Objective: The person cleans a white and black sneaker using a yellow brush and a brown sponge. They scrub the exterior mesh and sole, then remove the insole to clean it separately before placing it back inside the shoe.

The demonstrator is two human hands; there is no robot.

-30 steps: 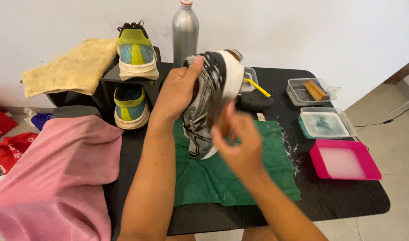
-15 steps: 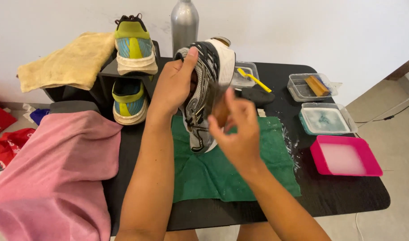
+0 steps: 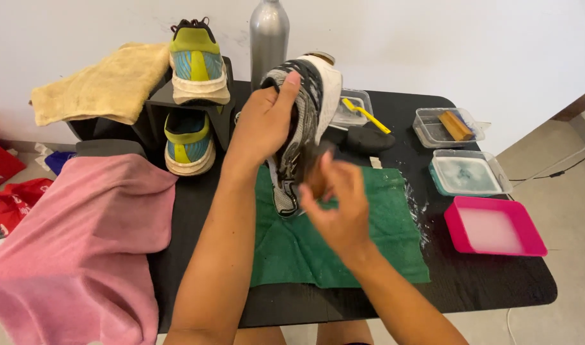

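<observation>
A pink cloth point(image 3: 81, 243) drapes the table's left end, at nine o'clock from the green towel point(image 3: 330, 243). At eleven o'clock, a yellow towel point(image 3: 100, 86) and two lime-and-blue shoes point(image 3: 196, 61) rest on a black stand. The left hand point(image 3: 263, 121) grips the grey-and-white sneaker point(image 3: 302, 121), fingers wrapped round it, upright above the green towel at table centre. The right hand point(image 3: 334, 198) presses a brown brush (mostly hidden) against the shoe, fingers curled closed on it. At three o'clock sits a pink tray point(image 3: 497, 227).
</observation>
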